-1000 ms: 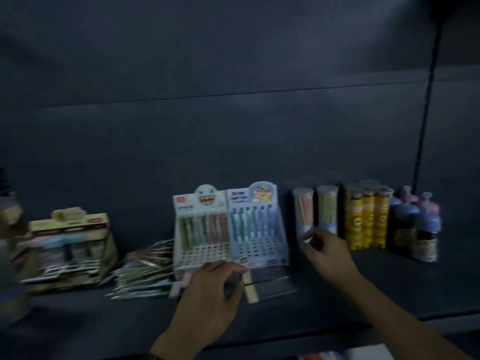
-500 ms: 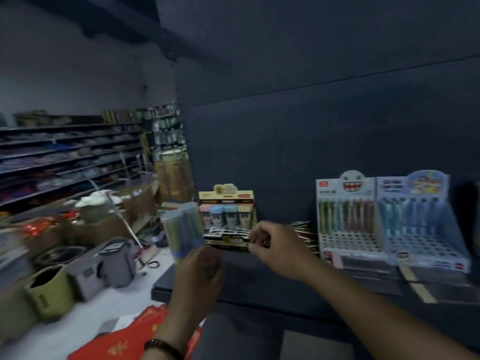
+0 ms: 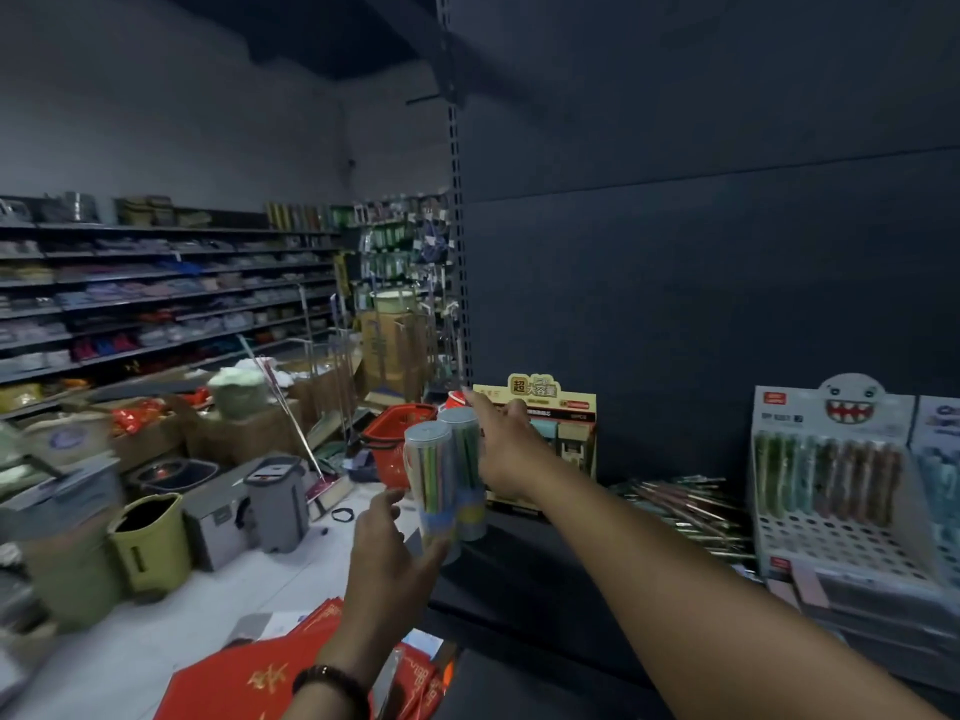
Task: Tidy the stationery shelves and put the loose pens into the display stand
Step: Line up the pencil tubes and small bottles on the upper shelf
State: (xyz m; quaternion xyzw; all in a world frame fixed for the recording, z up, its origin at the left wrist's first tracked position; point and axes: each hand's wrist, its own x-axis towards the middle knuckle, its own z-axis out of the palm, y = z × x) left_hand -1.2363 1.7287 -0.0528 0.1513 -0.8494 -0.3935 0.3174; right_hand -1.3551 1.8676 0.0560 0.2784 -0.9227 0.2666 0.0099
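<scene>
Two clear pencil tubes stand side by side at the left end of the dark shelf [image 3: 571, 574]: a front tube [image 3: 430, 480] and a back tube [image 3: 466, 459]. My left hand [image 3: 387, 558] is below the front tube with straight fingers, its thumb against the tube's base. My right hand [image 3: 501, 449] reaches across with spread fingers touching the back tube. Loose pens [image 3: 685, 506] lie in a heap on the shelf. Right of them is the white display stand [image 3: 831, 543] with a toothy face, pens in its back rows.
A yellow boxed display [image 3: 558, 407] stands behind my right hand. A blue stand [image 3: 937, 449] is cut off at the right edge. Left of the shelf, the floor holds a red basket [image 3: 395, 444], bins, buckets and cartons. Red packets [image 3: 270, 678] lie below my left wrist.
The view swung left, from the stands to the shelf's left end. My left hand carried the two tubes there and loosened its grip. My right hand moved from the shelf onto the tubes.
</scene>
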